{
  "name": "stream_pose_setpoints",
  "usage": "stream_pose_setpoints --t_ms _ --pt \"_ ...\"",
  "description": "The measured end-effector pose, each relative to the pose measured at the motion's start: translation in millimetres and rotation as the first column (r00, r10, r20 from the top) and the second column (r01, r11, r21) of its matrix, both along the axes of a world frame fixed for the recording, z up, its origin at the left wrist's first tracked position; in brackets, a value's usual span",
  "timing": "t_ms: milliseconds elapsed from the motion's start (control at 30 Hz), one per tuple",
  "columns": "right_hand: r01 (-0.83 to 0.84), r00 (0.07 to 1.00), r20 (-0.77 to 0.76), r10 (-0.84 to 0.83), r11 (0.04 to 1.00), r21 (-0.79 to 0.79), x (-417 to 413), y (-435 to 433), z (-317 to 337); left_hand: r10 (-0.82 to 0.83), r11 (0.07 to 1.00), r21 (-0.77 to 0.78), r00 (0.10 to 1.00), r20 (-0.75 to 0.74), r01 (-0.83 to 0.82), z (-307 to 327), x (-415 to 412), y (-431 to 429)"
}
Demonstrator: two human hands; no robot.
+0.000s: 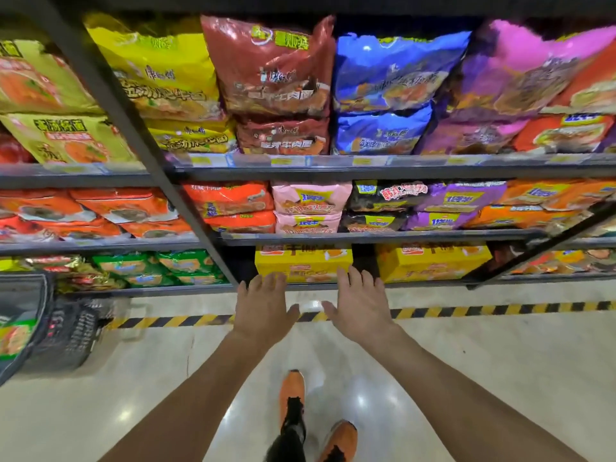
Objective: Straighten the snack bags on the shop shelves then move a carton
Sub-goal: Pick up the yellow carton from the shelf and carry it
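A yellow carton (301,263) sits on the bottom shelf, straight ahead. My left hand (261,308) and my right hand (358,306) are both stretched toward it, palms down, fingers spread, fingertips at its lower front edge; neither hand grips anything. A second yellow carton (433,261) stands to its right on the same shelf. Stacked snack bags fill the shelves above: yellow (160,75), dark red (270,68), blue (390,71) and purple-pink (510,71) on the upper shelf, orange (230,201), pink (310,205) and purple (456,205) on the middle one.
A dark shelf upright (133,128) runs diagonally left of the cartons. Green bags (160,268) lie on the low shelf at left. A black basket (60,331) stands on the floor at left. Yellow-black hazard tape (500,310) lines the glossy floor. My orange shoes (291,391) are below.
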State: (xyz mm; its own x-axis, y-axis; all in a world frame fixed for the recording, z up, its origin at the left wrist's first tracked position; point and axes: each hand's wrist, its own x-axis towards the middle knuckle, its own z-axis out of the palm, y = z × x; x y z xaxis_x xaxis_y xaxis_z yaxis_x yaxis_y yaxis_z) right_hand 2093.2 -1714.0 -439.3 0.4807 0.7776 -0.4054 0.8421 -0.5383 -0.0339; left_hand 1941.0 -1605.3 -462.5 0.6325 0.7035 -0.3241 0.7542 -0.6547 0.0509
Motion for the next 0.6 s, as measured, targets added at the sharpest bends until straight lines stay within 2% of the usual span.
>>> stream_pose_setpoints --t_ms 67,133,233,400,467,600 --pt "0.033 0.999 -0.028 -0.032 0.999 0.007 14.7 12.5 -34.7 0.037 0.999 -0.041 0.999 0.031 -0.036 -36.1 3.6 19.1" --pt "0.085 0.994 -0.071 -0.082 0.995 0.046 31.7 26.2 -74.0 0.143 0.983 -0.126 0.984 0.108 -0.130 -73.4 8.1 41.4" --pt "0.194 0.975 -0.133 -0.179 0.975 0.110 58.0 49.0 -140.8 0.354 0.915 -0.274 0.914 0.198 -0.295 -126.5 20.0 75.0" --pt "0.299 0.948 -0.161 -0.275 0.942 0.151 96.7 86.4 -249.3 0.504 0.841 -0.360 0.827 0.249 -0.404 -225.9 40.0 125.3" --pt "0.372 0.919 -0.210 -0.334 0.911 0.177 114.5 99.8 -289.8 0.577 0.796 -0.397 0.770 0.272 -0.457 -264.5 48.8 143.4" --pt "0.603 0.780 -0.355 -0.515 0.771 0.206 145.3 125.2 -349.3 0.778 0.605 -0.547 0.575 0.252 -0.579 -333.5 61.5 179.9"
